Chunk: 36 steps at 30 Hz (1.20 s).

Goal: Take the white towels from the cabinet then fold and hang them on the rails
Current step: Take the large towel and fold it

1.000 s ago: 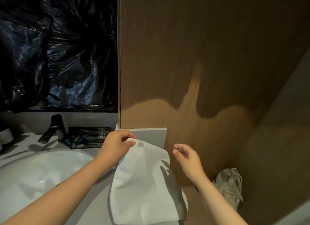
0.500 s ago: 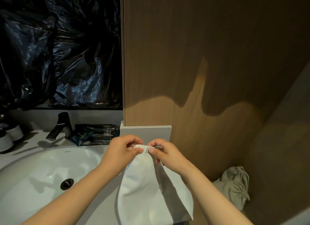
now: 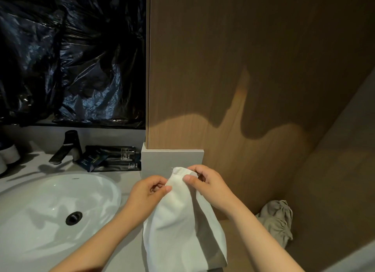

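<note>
Towel [image 3: 182, 229], white, pinched at its top edge by 2 hands: left hand [image 3: 147, 192] and right hand [image 3: 205, 185] close together. Cloth hangs below grip; sink [image 3: 56, 202] left of it.

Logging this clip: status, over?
Left hand and right hand pinch white cloth towel at top edge. Hangs beside white oval basin. Nothing in the way.

On my feed, near centre: the towel [image 3: 182, 221] hangs between the left hand [image 3: 146, 192] and right hand [image 3: 207, 182]. The sink [image 3: 50, 190] lies left of them, with the faucet [image 3: 67, 148] at its far rim (packets [image 3: 113, 158] just right of the faucet). A bundled cloth [image 3: 278, 219] sits at right, near the panel [image 3: 243, 68].
</note>
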### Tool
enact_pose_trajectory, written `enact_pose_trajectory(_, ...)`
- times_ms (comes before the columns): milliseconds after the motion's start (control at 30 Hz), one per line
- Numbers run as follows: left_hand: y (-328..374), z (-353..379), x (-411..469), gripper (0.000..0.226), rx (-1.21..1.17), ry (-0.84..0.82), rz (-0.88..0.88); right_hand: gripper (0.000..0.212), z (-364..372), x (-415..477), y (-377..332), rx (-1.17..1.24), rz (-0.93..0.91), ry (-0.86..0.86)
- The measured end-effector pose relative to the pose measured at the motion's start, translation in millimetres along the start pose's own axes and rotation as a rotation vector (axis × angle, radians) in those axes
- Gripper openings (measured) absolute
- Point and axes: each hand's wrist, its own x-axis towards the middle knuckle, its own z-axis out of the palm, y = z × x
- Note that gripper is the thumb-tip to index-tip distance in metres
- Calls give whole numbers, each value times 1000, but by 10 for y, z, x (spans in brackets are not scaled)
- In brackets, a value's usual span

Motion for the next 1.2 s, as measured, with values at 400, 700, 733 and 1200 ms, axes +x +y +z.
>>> enact_pose_trajectory(400, 163, 181, 7, 23, -118, -78, 153, 20, -426, 44, -243, -54, -126, 310)
enact_pose_trajectory(700, 185, 155, 147, 16, -35, -185, 130, 24, -965, 98, -536, -77, -173, 571)
enact_pose_trajectory(733, 199, 134, 171, 22, -43, -192, 117, 22, -1011, 97, -583, -70, -182, 602)
enact_pose_trajectory(1200, -794, 147, -197, 43, -97, -175, -350, 20, -838, -121, -235, -45, -37, 499)
